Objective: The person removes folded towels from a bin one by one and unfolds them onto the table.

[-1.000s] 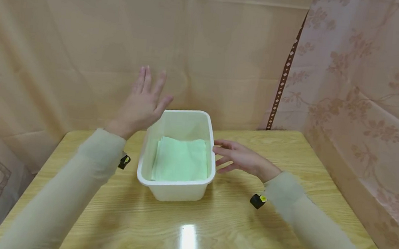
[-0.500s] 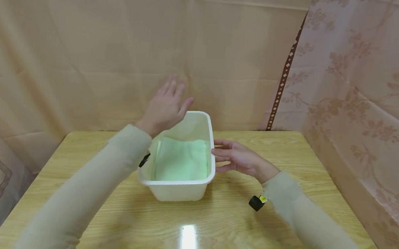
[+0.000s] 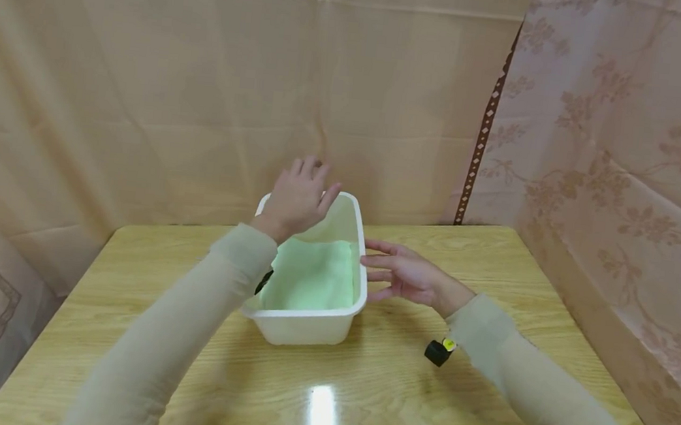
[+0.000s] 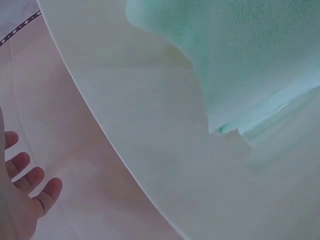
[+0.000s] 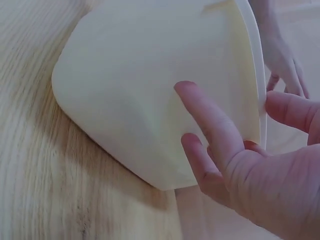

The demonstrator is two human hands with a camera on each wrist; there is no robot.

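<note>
A white plastic bin [image 3: 306, 330] stands upright on the table. Folded light green towels [image 3: 314, 275] lie on its floor; their fuzzy face and layered edge show in the left wrist view. My left hand [image 3: 299, 198] hovers over the bin's far left part, fingers spread and holding nothing. It hides part of the rim and towels. At the right side, my right hand [image 3: 406, 273] touches the bin with loosely extended fingers. In the right wrist view its thumb [image 5: 290, 109] meets the rim, and the other fingers lie along the outer wall.
The wooden table [image 3: 140, 309] spreads out around the bin. Close behind its back edge hangs a beige curtain [image 3: 204, 90], and a pink floral curtain [image 3: 623, 151] borders the right side. A black wrist camera [image 3: 438, 353] sits below my right wrist.
My left hand has moved right and down, from beyond the bin's left rim to over its far left part. My right hand stays at the right rim, and the bin stays in place.
</note>
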